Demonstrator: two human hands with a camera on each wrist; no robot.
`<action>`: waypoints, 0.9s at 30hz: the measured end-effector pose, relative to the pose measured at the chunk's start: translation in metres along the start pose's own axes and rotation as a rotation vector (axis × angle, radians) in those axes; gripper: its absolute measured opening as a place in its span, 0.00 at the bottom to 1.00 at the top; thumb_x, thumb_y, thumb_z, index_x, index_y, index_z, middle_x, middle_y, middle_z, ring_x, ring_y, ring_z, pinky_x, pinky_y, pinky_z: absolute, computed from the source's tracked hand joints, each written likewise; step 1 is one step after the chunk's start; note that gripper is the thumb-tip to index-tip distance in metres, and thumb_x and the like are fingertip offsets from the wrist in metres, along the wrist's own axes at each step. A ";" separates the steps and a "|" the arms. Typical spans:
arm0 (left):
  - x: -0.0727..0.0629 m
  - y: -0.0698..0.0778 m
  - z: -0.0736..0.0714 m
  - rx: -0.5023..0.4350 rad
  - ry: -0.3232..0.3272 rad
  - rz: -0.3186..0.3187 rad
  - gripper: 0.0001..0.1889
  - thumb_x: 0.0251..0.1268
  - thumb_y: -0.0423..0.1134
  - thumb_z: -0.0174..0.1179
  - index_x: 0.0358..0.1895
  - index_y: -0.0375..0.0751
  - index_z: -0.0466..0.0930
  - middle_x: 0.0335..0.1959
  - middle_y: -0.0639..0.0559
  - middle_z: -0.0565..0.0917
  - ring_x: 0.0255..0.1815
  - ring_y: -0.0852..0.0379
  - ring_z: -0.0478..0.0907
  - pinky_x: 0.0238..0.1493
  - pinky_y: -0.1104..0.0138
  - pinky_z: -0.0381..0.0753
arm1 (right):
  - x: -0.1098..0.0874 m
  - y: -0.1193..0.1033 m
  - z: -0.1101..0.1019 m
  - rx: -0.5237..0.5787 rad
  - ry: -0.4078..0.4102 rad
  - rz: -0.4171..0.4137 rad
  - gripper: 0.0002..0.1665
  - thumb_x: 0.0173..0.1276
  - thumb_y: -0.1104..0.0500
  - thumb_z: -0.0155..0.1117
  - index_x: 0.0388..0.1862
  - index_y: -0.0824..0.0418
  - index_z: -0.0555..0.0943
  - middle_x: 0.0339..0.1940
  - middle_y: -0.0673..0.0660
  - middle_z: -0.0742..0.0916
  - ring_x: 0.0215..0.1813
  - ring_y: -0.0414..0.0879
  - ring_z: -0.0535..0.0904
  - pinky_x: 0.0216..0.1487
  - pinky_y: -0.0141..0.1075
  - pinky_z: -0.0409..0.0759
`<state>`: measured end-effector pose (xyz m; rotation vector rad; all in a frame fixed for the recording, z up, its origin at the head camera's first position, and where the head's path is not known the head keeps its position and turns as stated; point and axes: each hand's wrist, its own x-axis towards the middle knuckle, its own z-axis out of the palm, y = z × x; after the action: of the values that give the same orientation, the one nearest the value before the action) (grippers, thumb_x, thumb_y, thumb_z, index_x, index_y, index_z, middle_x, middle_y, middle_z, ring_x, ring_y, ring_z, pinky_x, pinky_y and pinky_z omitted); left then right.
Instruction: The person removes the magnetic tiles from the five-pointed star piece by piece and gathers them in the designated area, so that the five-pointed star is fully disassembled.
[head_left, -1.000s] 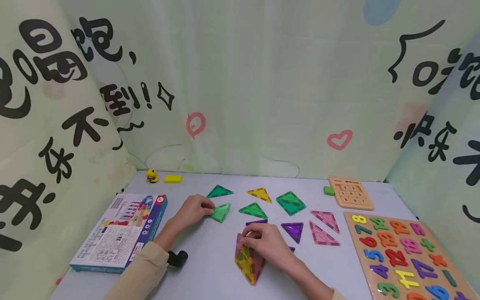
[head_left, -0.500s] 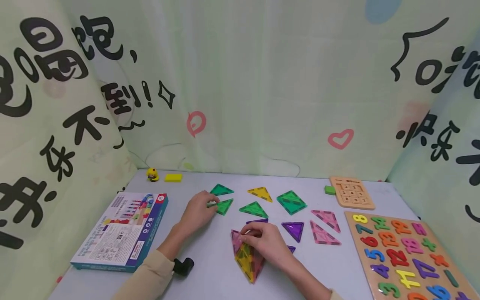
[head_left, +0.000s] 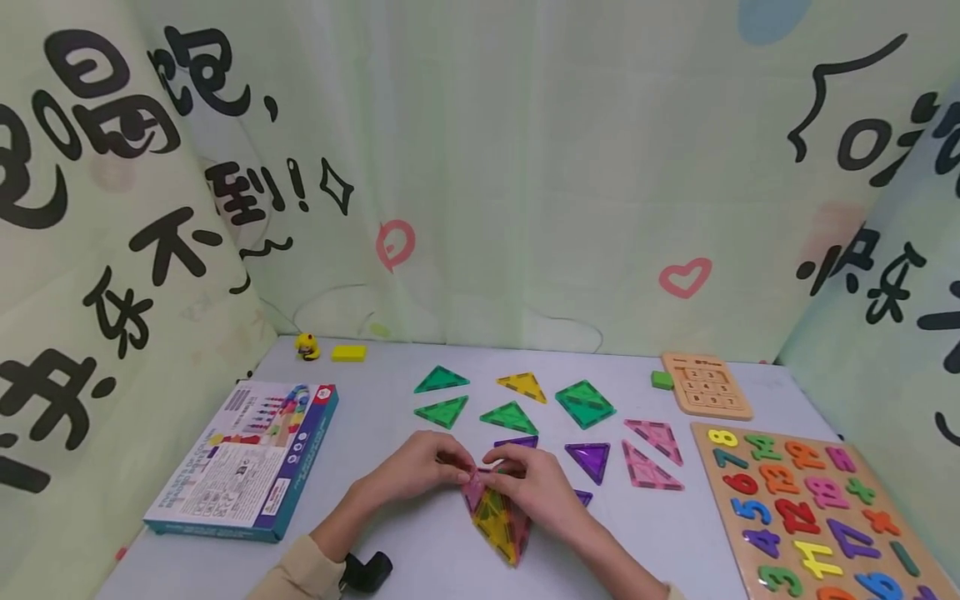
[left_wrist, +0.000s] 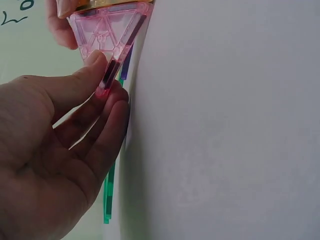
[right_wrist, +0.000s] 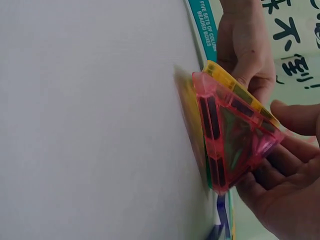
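In the head view, a small three-dimensional shape of translucent magnetic tiles stands on the table, with a yellow triangle tile (head_left: pixel 495 527) facing out and pink tiles around it. My left hand (head_left: pixel 420 468) pinches the corner of a pink triangle tile (left_wrist: pixel 102 31) between thumb and fingers. On the other side, my right hand (head_left: pixel 534 485) grips the top of the shape. Its thumb lies by the yellow edge in the right wrist view, its fingers curled below a red-pink tile (right_wrist: pixel 212 125). Partly hidden behind the right hand are purple tiles (head_left: pixel 517 442).
Flat green tiles (head_left: pixel 441 411), a yellow tile (head_left: pixel 522 386), a purple triangle (head_left: pixel 589 460) and pink triangles (head_left: pixel 651 467) lie beyond the hands. A box (head_left: pixel 243 458) is at left. A number board (head_left: pixel 817 508) and a wooden panel (head_left: pixel 707 385) occupy the right.
My left hand has let go of a green triangle tile, now lying flat at the back left, and has moved right and nearer to pinch the pink tile. The right hand keeps its hold.
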<state>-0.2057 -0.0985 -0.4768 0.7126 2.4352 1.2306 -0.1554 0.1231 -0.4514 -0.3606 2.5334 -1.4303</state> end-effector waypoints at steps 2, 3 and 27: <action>0.000 0.000 0.000 0.010 0.011 -0.012 0.05 0.62 0.43 0.69 0.39 0.56 0.89 0.35 0.66 0.87 0.42 0.65 0.80 0.51 0.68 0.79 | -0.002 0.000 -0.003 -0.007 -0.006 0.010 0.14 0.66 0.51 0.69 0.48 0.55 0.85 0.41 0.51 0.90 0.42 0.42 0.84 0.43 0.35 0.85; 0.000 0.000 -0.001 0.016 0.015 -0.016 0.04 0.61 0.43 0.69 0.39 0.56 0.90 0.35 0.66 0.88 0.42 0.65 0.80 0.51 0.67 0.79 | -0.004 0.000 -0.004 -0.009 -0.013 0.015 0.15 0.66 0.51 0.69 0.48 0.56 0.84 0.41 0.52 0.89 0.42 0.42 0.84 0.44 0.36 0.85; 0.000 0.010 0.002 0.365 0.317 -0.200 0.11 0.58 0.46 0.72 0.42 0.49 0.86 0.28 0.57 0.76 0.31 0.59 0.71 0.29 0.71 0.72 | -0.014 0.006 -0.018 0.001 -0.071 0.126 0.17 0.65 0.51 0.71 0.46 0.61 0.85 0.36 0.52 0.88 0.36 0.42 0.83 0.39 0.35 0.85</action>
<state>-0.2014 -0.0920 -0.4696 0.3664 2.9521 0.8872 -0.1482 0.1451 -0.4461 -0.2431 2.4516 -1.3488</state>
